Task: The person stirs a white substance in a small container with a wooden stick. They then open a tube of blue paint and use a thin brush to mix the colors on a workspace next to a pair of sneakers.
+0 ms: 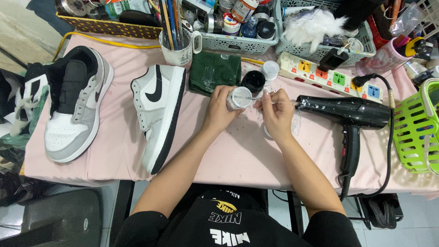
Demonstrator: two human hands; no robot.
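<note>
The left hand [218, 109] was wrapped around a small round white jar [238, 98], tipped so its open top faced the right hand [276, 111], whose pinched fingers held a thin brush to it. Close by stood a little black pot [253, 82] and a white cap [270, 70], within easy reach. It all sat on a pink cloth-covered table [238, 155] with two grey, white and black sneakers [157, 114], a black hair dryer [350, 116] and crowded baskets of bottles behind.
</note>
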